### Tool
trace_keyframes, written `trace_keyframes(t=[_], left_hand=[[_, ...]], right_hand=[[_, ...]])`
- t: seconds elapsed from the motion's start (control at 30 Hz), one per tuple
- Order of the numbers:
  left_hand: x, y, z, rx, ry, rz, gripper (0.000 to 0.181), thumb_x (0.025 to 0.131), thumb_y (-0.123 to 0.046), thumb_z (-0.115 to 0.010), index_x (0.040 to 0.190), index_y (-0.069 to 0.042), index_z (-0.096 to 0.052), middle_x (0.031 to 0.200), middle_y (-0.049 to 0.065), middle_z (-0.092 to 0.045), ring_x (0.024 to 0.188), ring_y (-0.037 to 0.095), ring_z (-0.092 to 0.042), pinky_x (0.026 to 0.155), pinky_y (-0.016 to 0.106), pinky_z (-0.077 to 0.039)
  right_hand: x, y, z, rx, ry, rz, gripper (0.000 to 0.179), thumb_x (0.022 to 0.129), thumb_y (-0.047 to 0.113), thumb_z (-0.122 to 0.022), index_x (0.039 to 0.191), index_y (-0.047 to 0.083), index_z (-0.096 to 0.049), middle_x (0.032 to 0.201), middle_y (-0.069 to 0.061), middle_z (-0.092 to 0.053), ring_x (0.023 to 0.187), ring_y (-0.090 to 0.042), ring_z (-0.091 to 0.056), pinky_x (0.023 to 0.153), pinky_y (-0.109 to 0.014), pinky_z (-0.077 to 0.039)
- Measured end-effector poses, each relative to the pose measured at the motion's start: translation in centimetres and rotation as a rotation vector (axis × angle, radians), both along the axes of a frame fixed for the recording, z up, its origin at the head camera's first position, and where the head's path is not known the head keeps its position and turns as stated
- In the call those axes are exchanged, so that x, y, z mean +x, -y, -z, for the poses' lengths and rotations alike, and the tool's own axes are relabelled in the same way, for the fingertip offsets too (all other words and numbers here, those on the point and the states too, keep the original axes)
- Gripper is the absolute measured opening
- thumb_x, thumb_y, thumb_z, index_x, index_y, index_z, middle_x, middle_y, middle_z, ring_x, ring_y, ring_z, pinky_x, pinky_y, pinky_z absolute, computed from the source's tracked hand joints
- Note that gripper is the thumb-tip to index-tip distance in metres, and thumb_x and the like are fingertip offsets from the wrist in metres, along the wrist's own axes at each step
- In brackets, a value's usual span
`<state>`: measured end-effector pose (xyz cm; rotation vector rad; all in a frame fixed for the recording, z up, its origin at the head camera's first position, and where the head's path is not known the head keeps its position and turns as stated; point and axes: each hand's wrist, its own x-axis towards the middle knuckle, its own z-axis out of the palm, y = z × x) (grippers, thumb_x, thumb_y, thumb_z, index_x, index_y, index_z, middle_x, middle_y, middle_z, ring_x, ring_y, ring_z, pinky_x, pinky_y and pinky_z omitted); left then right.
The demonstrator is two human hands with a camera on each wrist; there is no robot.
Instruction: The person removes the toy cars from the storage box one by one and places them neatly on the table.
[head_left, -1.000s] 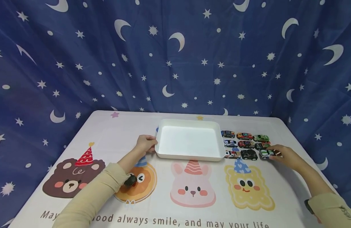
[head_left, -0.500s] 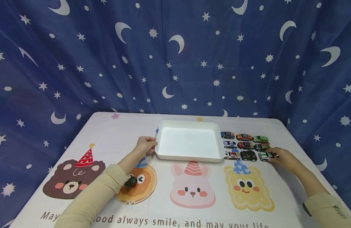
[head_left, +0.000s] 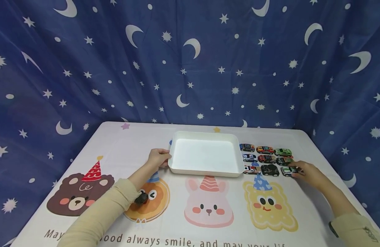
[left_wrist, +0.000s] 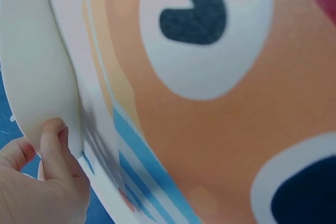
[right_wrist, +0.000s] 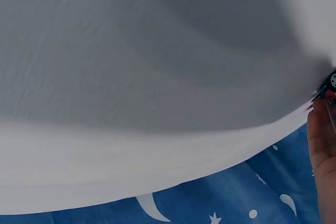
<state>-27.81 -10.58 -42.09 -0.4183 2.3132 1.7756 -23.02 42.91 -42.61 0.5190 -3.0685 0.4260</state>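
A shallow white tray (head_left: pixel 206 154) lies on the table. My left hand (head_left: pixel 158 159) holds its left end, thumb and fingers pinching the rim, as the left wrist view also shows at the tray wall (left_wrist: pixel 39 61). To the tray's right, several small toy cars stand in three rows, side by side. My right hand (head_left: pixel 308 174) is at the nearest right corner of this group, its fingertips on the rear end of a white and green toy car (head_left: pixel 288 171). A black toy car (head_left: pixel 270 170) stands left of that one. In the right wrist view only part of the hand (right_wrist: pixel 324 145) shows.
The table's white cloth (head_left: pixel 140 140) is printed with cartoon figures and lettering. Behind the table hangs a blue curtain (head_left: pixel 208 79) with moons and stars. A green toy car (head_left: pixel 283 152) stands at the group's far right corner.
The white and green toy car has shifted slightly nearer and sits level beside the black one, my right hand still at its end. The left hand and tray stay put.
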Motion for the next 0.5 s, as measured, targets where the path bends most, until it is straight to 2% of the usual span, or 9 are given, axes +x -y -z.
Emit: trace_keyframes(t=[0.1,0.17,0.23,0.3,0.43,0.5], left_hand=[[0.1,0.1,0.1,-0.001,-0.004,0.005,0.032,0.088,-0.006,-0.060,0.119,0.005,-0.059,0.103,0.019,-0.066,0.055,0.004,-0.058,0.052,0.014,-0.051],[0.1,0.2,0.2,0.004,-0.013,0.013,0.033,0.088,-0.007,-0.061,0.120,0.004,-0.059,0.101,0.018,-0.067,0.055,0.004,-0.058,0.051,0.014,-0.050],[0.3,0.4,0.3,0.000,-0.028,0.018,0.034,0.088,-0.008,-0.062,0.119,0.003,-0.059,0.094,0.016,-0.068,0.055,0.004,-0.059,0.051,0.014,-0.052],[0.6,0.7,0.5,-0.001,-0.041,0.022,0.033,0.089,-0.010,-0.062,0.119,0.003,-0.059,0.086,0.012,-0.067,0.054,0.004,-0.059,0.053,0.016,-0.054],[1.4,1.1,1.0,-0.029,-0.084,0.044,0.031,0.090,-0.011,-0.061,0.117,0.003,-0.060,0.079,0.008,-0.065,0.055,0.006,-0.062,0.058,0.024,-0.059],[1.8,1.2,1.1,-0.063,-0.140,0.056,0.029,0.090,-0.011,-0.062,0.115,0.003,-0.062,0.081,0.010,-0.065,0.057,0.008,-0.063,0.060,0.026,-0.060]], right_hand=[[0.2,0.2,0.1,0.015,-0.070,-0.041,0.033,0.075,0.003,-0.073,0.103,-0.011,-0.062,0.098,-0.030,-0.063,0.087,-0.043,-0.061,0.072,-0.051,-0.054],[0.4,0.4,0.1,0.042,-0.147,-0.086,0.035,0.071,0.002,-0.075,0.101,-0.011,-0.063,0.092,-0.026,-0.064,0.085,-0.041,-0.062,0.072,-0.050,-0.054],[0.5,0.9,0.0,0.087,-0.212,-0.139,0.036,0.069,0.003,-0.077,0.100,-0.010,-0.063,0.089,-0.022,-0.064,0.082,-0.039,-0.062,0.070,-0.048,-0.054],[0.5,1.5,-0.1,0.133,-0.242,-0.174,0.037,0.068,0.003,-0.077,0.099,-0.010,-0.063,0.087,-0.021,-0.064,0.080,-0.037,-0.062,0.068,-0.046,-0.055],[1.2,3.3,-0.8,0.187,-0.275,-0.170,0.034,0.069,0.002,-0.078,0.098,-0.009,-0.065,0.093,-0.026,-0.064,0.082,-0.039,-0.063,0.068,-0.048,-0.055],[1.6,4.6,-1.1,0.173,-0.294,-0.143,0.032,0.070,0.002,-0.077,0.098,-0.008,-0.066,0.094,-0.026,-0.064,0.083,-0.039,-0.063,0.070,-0.049,-0.055]])
